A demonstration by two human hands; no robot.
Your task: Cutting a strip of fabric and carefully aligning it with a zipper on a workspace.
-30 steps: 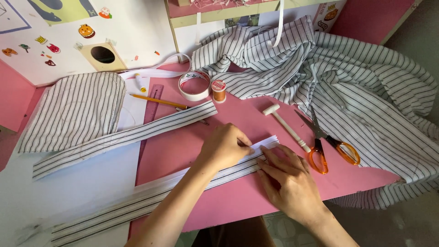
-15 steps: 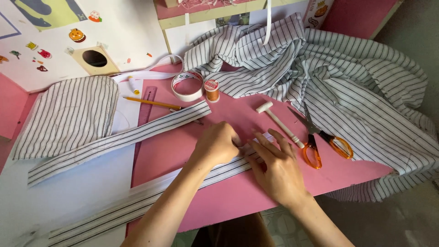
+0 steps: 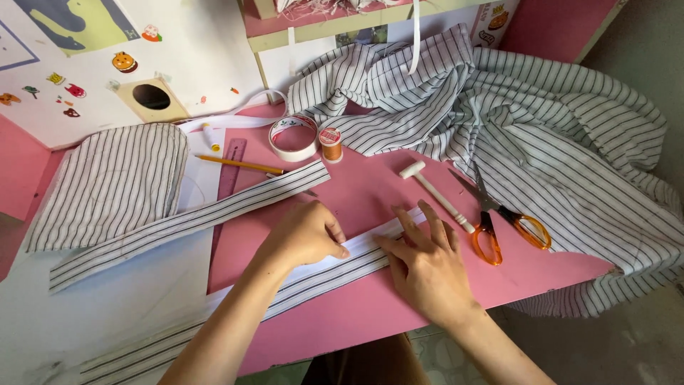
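- My left hand (image 3: 308,235) is curled with the fingertips pressed down on the long striped fabric strip (image 3: 313,274). It grips nothing; it only pins the cloth flat against the pink desk (image 3: 370,314).
- My right hand (image 3: 427,267) lies open and flat, fingers spread along the strip near its upper end. It too clasps nothing, just bears down on the cloth.
- The strip runs on a slant from the lower left corner of the desk up toward the small white hammer (image 3: 434,192), and both hands sit on its upper stretch, close together with a short gap of cloth between them.
- To do this well I would keep the stripes running straight, since they show at once if the fold wanders.
- I would press with the pads rather than the nails, so the thin cloth does not pucker or drag.
- One hand should anchor while the other smooths away from it, never both sliding at once.
- The orange-handled scissors (image 3: 499,228) lie just beside my right hand, blades pointing up the desk, so I would mind my wrist there.
- A second striped strip (image 3: 192,221) lies well apart above my left hand, with a pencil (image 3: 239,165), a roll of tape (image 3: 293,137) and a spool of orange thread (image 3: 330,143) beyond it.
- The big heap of striped cloth (image 3: 541,142) hangs off the right edge; its weight could tug things askew if it catches the strip.
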